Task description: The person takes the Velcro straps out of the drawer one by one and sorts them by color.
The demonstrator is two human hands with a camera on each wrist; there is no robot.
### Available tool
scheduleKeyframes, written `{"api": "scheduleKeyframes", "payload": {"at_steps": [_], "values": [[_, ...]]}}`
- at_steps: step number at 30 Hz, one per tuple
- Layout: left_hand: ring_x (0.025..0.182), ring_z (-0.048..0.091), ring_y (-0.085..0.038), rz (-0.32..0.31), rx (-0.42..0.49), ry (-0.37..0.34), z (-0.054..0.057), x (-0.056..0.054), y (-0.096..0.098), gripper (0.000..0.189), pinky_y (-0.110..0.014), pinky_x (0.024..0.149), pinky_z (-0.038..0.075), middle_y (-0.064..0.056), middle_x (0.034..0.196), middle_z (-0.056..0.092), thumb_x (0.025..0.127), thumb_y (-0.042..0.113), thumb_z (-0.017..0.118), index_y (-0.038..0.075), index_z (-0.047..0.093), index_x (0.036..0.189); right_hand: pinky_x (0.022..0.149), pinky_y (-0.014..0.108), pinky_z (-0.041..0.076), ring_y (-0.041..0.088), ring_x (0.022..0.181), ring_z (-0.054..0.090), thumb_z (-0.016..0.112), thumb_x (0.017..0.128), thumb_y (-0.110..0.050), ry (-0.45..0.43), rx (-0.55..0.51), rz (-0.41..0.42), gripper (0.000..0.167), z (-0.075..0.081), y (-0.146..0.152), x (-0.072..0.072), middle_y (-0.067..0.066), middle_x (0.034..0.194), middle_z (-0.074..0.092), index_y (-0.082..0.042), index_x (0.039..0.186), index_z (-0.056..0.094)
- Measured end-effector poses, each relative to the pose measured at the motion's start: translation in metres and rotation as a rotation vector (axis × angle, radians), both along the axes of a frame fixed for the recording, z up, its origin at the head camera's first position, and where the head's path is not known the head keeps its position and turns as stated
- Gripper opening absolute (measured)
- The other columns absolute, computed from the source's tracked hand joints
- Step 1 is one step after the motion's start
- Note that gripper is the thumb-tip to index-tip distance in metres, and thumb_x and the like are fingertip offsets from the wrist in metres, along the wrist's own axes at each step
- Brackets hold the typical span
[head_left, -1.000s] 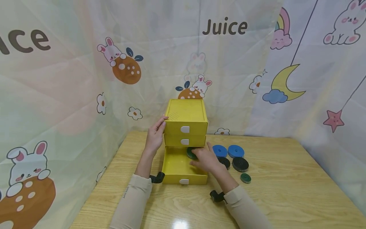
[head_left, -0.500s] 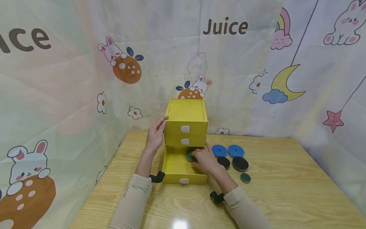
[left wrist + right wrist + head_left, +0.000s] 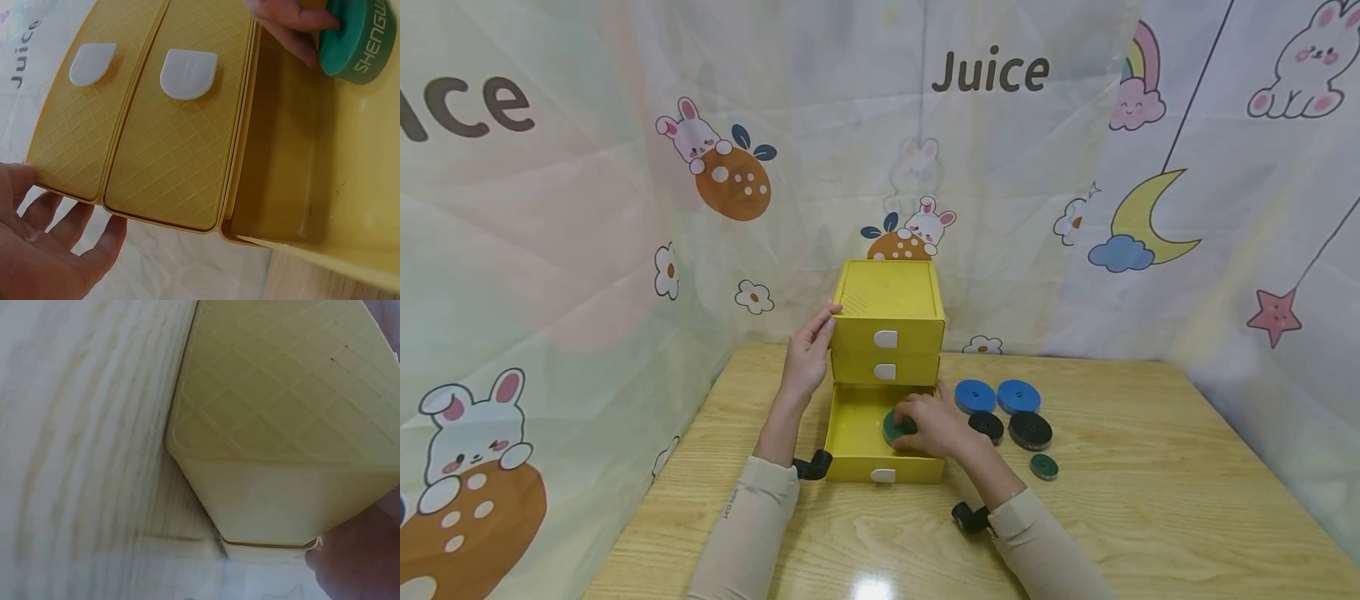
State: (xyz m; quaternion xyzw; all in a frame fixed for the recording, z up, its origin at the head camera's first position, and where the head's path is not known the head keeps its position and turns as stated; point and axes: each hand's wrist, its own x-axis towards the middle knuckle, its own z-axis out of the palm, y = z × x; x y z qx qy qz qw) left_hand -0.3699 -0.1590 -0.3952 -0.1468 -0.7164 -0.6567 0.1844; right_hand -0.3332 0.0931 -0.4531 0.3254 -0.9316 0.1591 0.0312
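Observation:
A yellow drawer box point(image 3: 891, 292) stands on the table with its lowest drawer point(image 3: 857, 417) pulled out. My left hand point(image 3: 805, 362) rests against the box's upper left side, its fingertips touching the wall in the left wrist view. Inside the drawer, my right hand point(image 3: 934, 423) grips a thick green disc point(image 3: 892, 431) by its edge, fingers and thumb on it. White letters run along the disc's rim point(image 3: 373, 47) in the left wrist view. The right wrist view shows the drawer's front panel point(image 3: 275, 406) and only part of my right hand point(image 3: 359, 562).
To the right of the drawer lie two blue discs point(image 3: 1018, 397), two black discs point(image 3: 1031, 431) and a small green disc point(image 3: 1044, 467) on the wooden table point(image 3: 1135, 500). White tabs point(image 3: 885, 339) mark the drawer fronts. A printed cloth point(image 3: 1000, 167) hangs behind.
My right hand has drawn the green disc from the drawer's back right toward its front, slightly left. The left hand stays at the box's side.

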Motion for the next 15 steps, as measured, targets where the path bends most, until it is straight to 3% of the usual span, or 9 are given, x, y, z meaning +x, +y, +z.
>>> {"api": "scheduleKeyframes", "payload": {"at_steps": [9,15], "values": [[0.156,0.033,-0.014,-0.010,0.000,0.017,-0.0009,-0.0033,-0.0003,0.036,-0.040,0.127,0.031,-0.011,0.165,0.042,0.112,0.027,0.049,0.015,0.065,0.142,0.121,0.077,0.014,0.019,0.100,0.069,0.094,0.077,-0.036,-0.016,0.031,-0.015,0.040,-0.0030,0.0007,-0.0012,-0.004,0.101,0.075,-0.018,0.104,0.070],[0.156,0.033,-0.013,-0.008,0.005,0.010,-0.0016,-0.0031,-0.0007,0.035,-0.038,0.126,0.032,-0.004,0.165,0.042,0.112,0.027,0.049,0.015,0.065,0.142,0.122,0.076,0.014,0.015,0.092,0.066,0.094,0.076,-0.040,-0.004,0.039,-0.022,0.038,-0.0035,0.0019,-0.0022,-0.008,0.090,0.071,-0.019,0.094,0.068]]}}
